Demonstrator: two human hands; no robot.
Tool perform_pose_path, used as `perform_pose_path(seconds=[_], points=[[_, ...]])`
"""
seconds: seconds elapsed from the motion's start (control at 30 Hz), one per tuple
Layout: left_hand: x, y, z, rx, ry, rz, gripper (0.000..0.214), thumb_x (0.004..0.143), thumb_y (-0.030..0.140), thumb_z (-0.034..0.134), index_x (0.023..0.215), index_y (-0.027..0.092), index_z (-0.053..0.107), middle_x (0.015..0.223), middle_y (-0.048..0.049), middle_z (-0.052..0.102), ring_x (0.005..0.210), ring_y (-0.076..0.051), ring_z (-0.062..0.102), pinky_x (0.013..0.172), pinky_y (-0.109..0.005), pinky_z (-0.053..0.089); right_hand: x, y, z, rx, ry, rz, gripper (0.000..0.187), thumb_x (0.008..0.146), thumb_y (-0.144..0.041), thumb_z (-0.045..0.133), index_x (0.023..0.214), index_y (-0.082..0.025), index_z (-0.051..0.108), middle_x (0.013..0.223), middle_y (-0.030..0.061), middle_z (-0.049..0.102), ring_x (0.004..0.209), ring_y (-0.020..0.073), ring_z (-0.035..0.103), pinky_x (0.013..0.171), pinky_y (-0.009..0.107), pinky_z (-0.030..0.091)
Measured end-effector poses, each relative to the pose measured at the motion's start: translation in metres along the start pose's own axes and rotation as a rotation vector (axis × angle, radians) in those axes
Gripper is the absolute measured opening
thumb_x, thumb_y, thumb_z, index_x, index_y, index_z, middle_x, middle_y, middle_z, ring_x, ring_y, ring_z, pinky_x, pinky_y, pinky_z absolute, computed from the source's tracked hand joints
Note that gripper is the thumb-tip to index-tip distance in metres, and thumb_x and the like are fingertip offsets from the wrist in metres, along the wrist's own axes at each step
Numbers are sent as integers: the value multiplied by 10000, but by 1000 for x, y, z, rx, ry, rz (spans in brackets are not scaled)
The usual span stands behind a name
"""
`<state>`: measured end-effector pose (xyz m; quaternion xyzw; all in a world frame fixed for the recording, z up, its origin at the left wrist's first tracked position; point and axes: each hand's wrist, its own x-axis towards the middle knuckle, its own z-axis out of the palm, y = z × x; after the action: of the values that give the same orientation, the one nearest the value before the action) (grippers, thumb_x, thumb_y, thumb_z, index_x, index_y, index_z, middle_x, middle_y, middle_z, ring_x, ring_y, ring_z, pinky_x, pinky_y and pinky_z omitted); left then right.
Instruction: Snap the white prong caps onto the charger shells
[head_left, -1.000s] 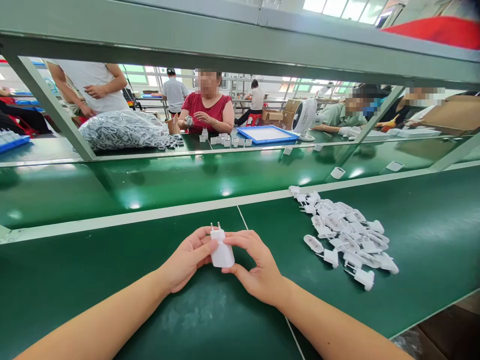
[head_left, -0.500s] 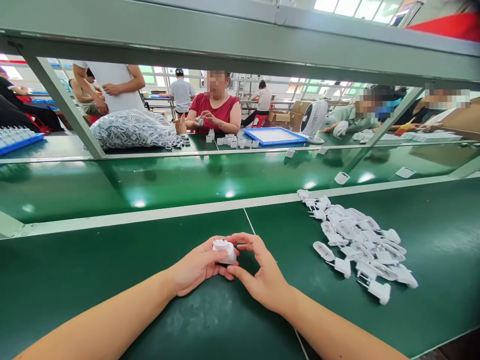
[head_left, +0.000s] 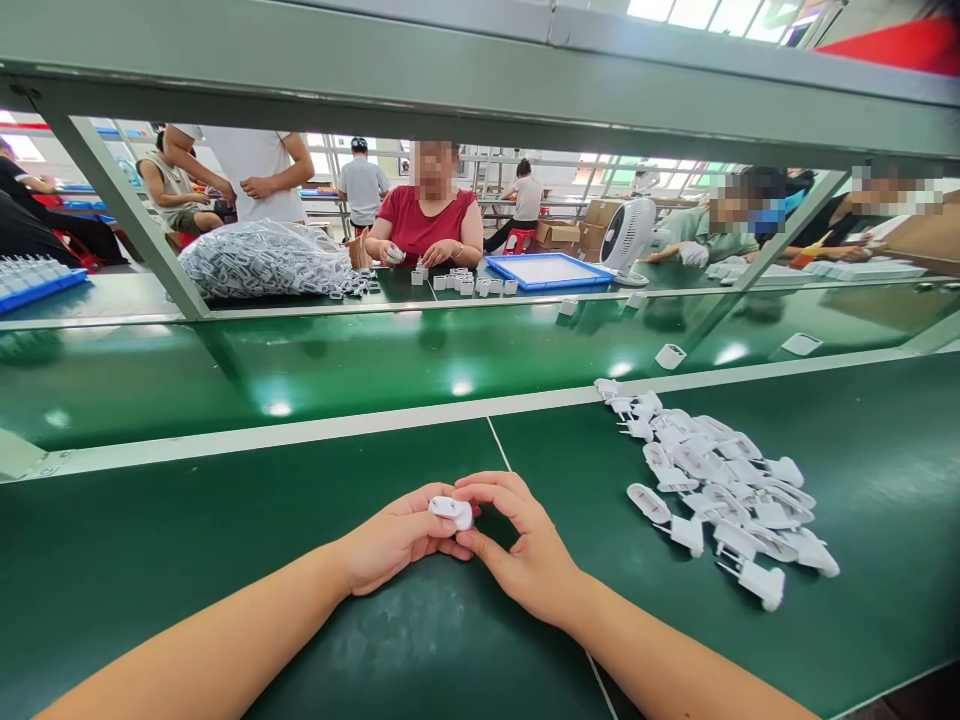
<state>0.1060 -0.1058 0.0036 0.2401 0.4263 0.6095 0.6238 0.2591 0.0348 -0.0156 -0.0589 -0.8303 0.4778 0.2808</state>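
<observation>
A white plug adapter [head_left: 451, 511] with pins on its face is between my two hands, just above the green tabletop [head_left: 247, 520]. My left hand [head_left: 397, 540] grips it, with the thumb across the near side and the fingers behind and below. From the other side, my right hand [head_left: 521, 540] is curled round, its thumb and fingertips on the adapter's right end. On the table to the right lies a loose pile of white plug housings [head_left: 720, 470], some with pins showing.
Beyond a pale ledge runs a green conveyor belt [head_left: 360, 355] carrying a few white parts [head_left: 670, 356]. A metal frame beam [head_left: 450, 90] crosses overhead. Across the belt are a bag of small parts [head_left: 262, 260], a blue tray [head_left: 550, 271], a fan [head_left: 628, 238] and a co-worker in red [head_left: 431, 222].
The adapter has tilted in my hands, so its pin face now shows more. My right fingers have closed in on it slightly. Parts on the belt have shifted a little left.
</observation>
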Motion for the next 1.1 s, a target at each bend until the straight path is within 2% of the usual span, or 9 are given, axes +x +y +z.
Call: perform_pose_path(seconds=[0.3,0.77,1.1], points=[[0,3,2,30,6,-19,346,791,374,885,1052,189,754,1089,-57,666,1003,-189,624,1006,-380,479,-1,-3,-1,35,-20,39,396,866,-136,720,1205,-338,687,1232,23,673,1073,194,634,969,398,557],[0,1,1,32,2,-16,348,800,380,889,1062,192,758,1091,-50,681,1005,-180,638,1021,-384,485,1,-2,-3,59,-41,52,390,870,-136,720,1213,-317,686,1227,38,675,1079,202,638,984,419,557],[1,-1,-4,85,-6,-13,391,857,383,860,1195,221,753,1220,-73,692,1103,-192,645,1067,-406,484,4,0,-1,108,-24,29,371,853,-104,707,1175,-289,699,1218,49,685,1078,202,661,961,412,585]])
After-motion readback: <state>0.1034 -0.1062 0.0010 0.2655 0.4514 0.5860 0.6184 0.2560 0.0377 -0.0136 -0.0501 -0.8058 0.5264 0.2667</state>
